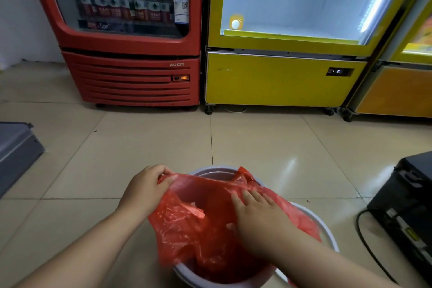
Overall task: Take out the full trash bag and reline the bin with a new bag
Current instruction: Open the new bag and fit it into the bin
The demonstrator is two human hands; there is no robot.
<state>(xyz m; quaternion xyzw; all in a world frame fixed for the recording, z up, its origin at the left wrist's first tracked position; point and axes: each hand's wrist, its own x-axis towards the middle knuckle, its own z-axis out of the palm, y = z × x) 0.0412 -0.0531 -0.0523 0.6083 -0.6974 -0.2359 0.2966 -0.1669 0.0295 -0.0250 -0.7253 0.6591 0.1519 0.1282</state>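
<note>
- the red bag (201,222) covers most of the bin (327,234), so no idea what's inside
- right hand (254,210) fingertips vanish into the plastic
- black box (406,208) gets chopped by the right edge
- bottle labels in the red fridge (131,54) are too blurry to read

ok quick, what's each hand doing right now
Left hand: closed, pinching the edge of the red bag above the bin.
Right hand: open, fingers spread flat, pressing on the bag.
</note>
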